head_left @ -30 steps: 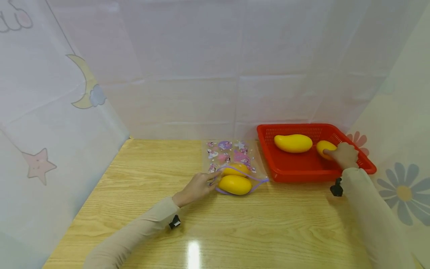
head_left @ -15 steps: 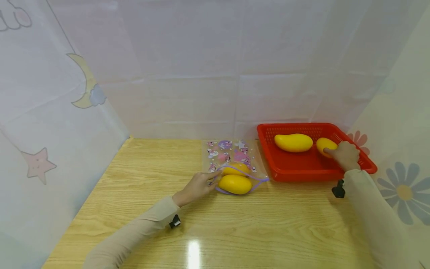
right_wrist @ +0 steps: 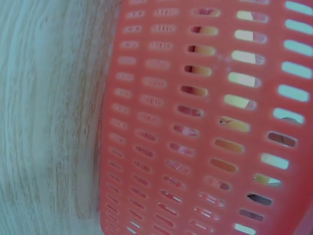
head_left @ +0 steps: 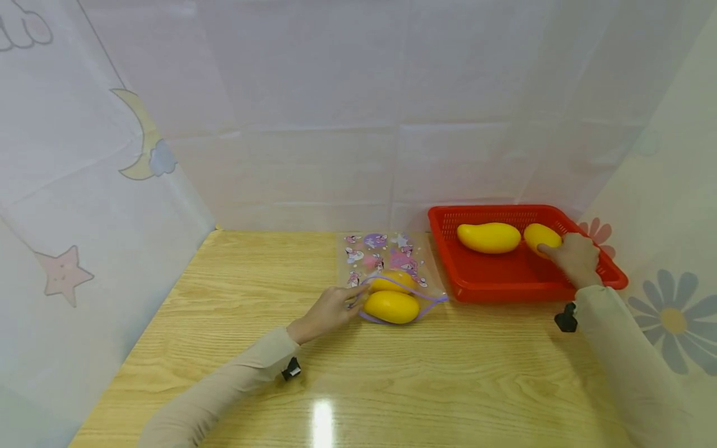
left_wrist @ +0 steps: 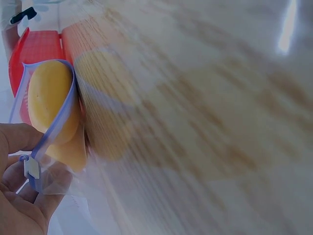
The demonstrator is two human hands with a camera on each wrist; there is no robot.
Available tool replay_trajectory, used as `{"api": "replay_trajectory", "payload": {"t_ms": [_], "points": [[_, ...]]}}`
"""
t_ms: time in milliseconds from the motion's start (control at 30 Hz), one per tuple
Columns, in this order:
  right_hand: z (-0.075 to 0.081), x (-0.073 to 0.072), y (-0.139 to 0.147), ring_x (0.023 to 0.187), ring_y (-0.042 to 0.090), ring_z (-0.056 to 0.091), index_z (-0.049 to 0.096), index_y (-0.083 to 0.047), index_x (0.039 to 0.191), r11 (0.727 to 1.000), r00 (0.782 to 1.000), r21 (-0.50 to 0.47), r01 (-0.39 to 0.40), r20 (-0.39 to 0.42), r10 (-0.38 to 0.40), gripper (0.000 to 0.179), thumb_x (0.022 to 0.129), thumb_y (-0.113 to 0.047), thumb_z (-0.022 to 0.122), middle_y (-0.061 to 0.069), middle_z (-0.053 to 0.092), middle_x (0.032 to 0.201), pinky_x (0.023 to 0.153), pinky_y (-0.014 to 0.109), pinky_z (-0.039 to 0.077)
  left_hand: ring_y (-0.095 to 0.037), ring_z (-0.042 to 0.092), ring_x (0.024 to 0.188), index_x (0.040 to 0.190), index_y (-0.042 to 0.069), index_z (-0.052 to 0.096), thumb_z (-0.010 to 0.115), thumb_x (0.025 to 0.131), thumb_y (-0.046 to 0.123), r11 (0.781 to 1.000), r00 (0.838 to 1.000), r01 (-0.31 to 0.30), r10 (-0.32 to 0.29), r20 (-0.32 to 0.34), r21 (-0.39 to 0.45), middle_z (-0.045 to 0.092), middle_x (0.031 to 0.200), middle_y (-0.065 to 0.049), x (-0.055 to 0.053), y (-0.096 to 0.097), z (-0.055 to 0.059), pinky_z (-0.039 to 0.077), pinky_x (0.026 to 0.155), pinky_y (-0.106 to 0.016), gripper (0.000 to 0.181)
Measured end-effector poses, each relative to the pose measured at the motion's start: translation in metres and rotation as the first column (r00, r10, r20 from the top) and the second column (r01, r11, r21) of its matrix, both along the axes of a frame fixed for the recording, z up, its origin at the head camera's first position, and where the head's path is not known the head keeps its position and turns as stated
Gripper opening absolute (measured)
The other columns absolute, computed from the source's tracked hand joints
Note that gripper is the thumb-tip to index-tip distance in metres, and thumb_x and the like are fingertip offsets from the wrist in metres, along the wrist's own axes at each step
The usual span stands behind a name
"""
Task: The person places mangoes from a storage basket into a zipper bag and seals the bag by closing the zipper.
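A clear zip bag point(head_left: 372, 252) with pink and purple prints lies on the table, its purple-edged mouth towards me. Two yellow mangoes, the front mango point(head_left: 392, 307) and one behind it point(head_left: 399, 280), lie at the mouth, inside the bag's rim. My left hand point(head_left: 330, 313) pinches the bag's left edge by the white slider point(left_wrist: 32, 168), seen in the left wrist view. Inside the red basket point(head_left: 504, 292), my right hand point(head_left: 574, 258) grips a mango point(head_left: 541, 239) from its right side. Another mango point(head_left: 489, 238) rests to the left of it. The basket wall hides my right fingers in the right wrist view.
The basket stands at the back right, close beside the bag's right edge. A pale sheet wall point(head_left: 313, 168) rises behind the wooden table point(head_left: 252, 267), with printed sheets at both sides.
The mango under my right hand has shifted slightly back in the basket and turned a little. My left hand, the bag and the other mangoes stay in place.
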State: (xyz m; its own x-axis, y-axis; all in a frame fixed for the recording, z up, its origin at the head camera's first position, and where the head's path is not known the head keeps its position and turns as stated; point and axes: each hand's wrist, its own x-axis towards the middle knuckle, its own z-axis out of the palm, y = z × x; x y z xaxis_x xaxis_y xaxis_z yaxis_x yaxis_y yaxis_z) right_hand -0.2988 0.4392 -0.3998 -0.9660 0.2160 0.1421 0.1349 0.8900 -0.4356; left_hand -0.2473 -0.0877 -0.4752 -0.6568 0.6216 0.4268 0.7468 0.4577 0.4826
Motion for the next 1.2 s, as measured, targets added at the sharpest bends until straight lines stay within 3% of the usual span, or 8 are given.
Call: {"api": "replay_trajectory", "payload": {"t_ms": [433,700,900,1200], "points": [[0.005,0.002,-0.009,0.064,0.03,0.044,0.052,0.007,0.089,0.999,0.998,-0.026,-0.038,-0.05,0.036,0.049,0.095,-0.041,0.063,0.011,0.044,0.064,0.06,0.042,0.034,0.002,0.029,0.043,0.132,-0.008,0.057,0.071,0.087,-0.004,1.0,1.0,0.0,0.0,0.002,0.001,0.063,0.067,-0.004,0.001,0.0,0.003,0.035,0.042,-0.014,0.047],[0.004,0.001,-0.009,0.067,0.033,0.045,0.054,0.011,0.09,0.999,0.996,0.014,-0.033,-0.078,0.034,0.049,0.094,-0.037,0.066,0.012,0.044,0.066,0.065,0.046,0.033,0.002,0.031,0.044,0.133,-0.008,0.056,0.069,0.089,-0.005,1.0,0.999,0.005,-0.006,0.038,0.01,0.073,0.097,-0.018,0.002,0.001,0.003,0.039,0.043,-0.015,0.046],[0.004,0.001,-0.01,0.067,0.035,0.045,0.055,0.011,0.089,0.999,0.993,0.033,-0.039,-0.108,0.042,0.049,0.093,-0.036,0.066,0.013,0.044,0.065,0.066,0.05,0.032,0.003,0.031,0.045,0.134,-0.006,0.056,0.069,0.088,-0.004,1.0,0.999,-0.004,0.004,0.04,0.008,0.073,0.093,-0.015,0.002,0.001,0.004,0.037,0.044,-0.015,0.047],[0.003,0.004,-0.013,0.071,0.038,0.046,0.055,0.014,0.1,0.998,0.99,0.022,-0.051,-0.129,0.053,0.05,0.095,-0.034,0.065,0.016,0.048,0.07,0.072,0.058,0.033,0.003,0.028,0.042,0.133,-0.009,0.056,0.069,0.089,-0.006,1.0,1.0,0.015,-0.016,0.026,0.02,0.072,0.1,-0.019,0.002,0.001,0.003,0.037,0.042,-0.014,0.046]]}}
